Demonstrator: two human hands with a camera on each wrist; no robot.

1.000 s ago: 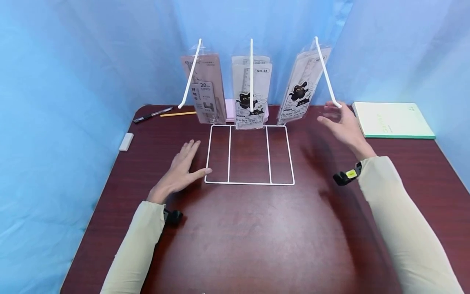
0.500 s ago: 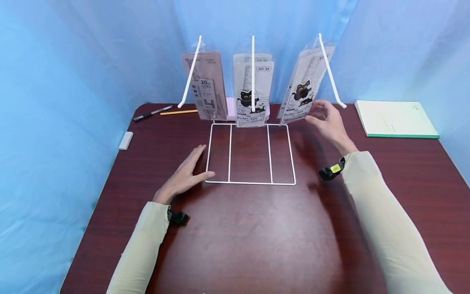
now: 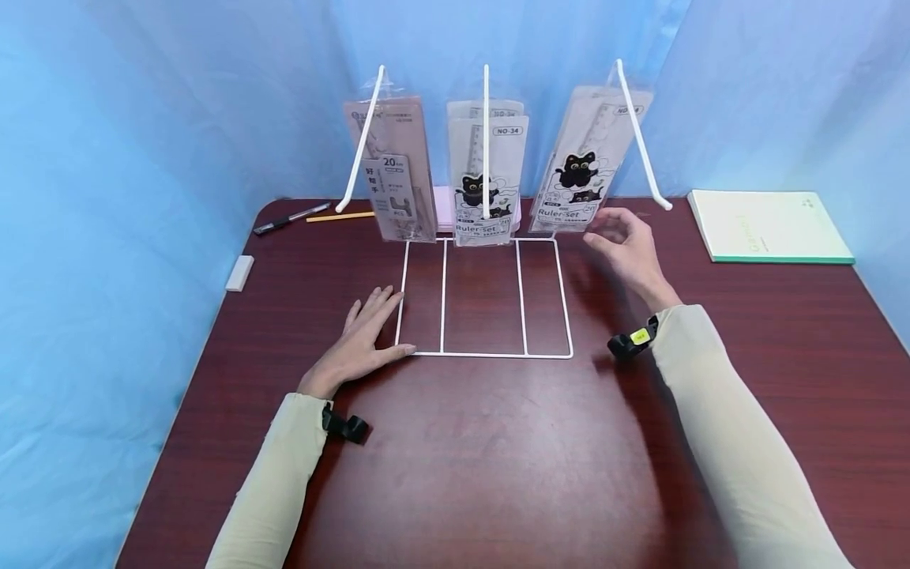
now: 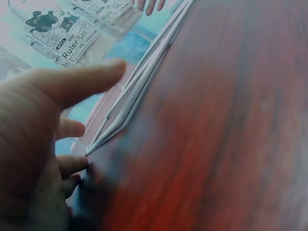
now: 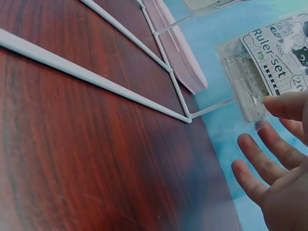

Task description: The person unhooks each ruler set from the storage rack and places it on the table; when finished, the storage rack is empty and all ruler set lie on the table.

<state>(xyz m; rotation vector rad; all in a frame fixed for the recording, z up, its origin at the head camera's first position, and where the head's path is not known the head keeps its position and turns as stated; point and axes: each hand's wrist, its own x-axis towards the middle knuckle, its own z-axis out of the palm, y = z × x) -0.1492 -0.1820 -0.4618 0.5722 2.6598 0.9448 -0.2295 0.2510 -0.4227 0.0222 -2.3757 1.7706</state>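
A white wire rack (image 3: 483, 355) stands on the table, with clear-wrapped ruler sets hanging from its three hooks. My left hand (image 3: 355, 348), fingers extended, lies at the left side of the rack's base, its fingertips and thumb at the wire. On the right hook hang cat-printed ruler sets (image 3: 579, 178). My right hand (image 3: 629, 257) is at their lower right edge, fingers loosely bent and spread. In the right wrist view its thumb overlaps the ruler set's packet (image 5: 276, 57); whether it touches is unclear. More cat-printed ruler sets (image 3: 501, 182) hang in the middle, and a pinkish packet (image 3: 394, 182) on the left.
A light green notebook (image 3: 771, 225) lies at the back right. At the back left are a black pen (image 3: 291, 219), a yellow pencil (image 3: 340, 216) and a white eraser (image 3: 240, 273). A pink object (image 3: 445, 207) sits behind the rack. Blue curtain (image 3: 213, 95) surrounds the table.
My right hand has moved left to the right-hook ruler sets, whose lower end has swung slightly left. My left hand has shifted slightly right, up to the rack's base.
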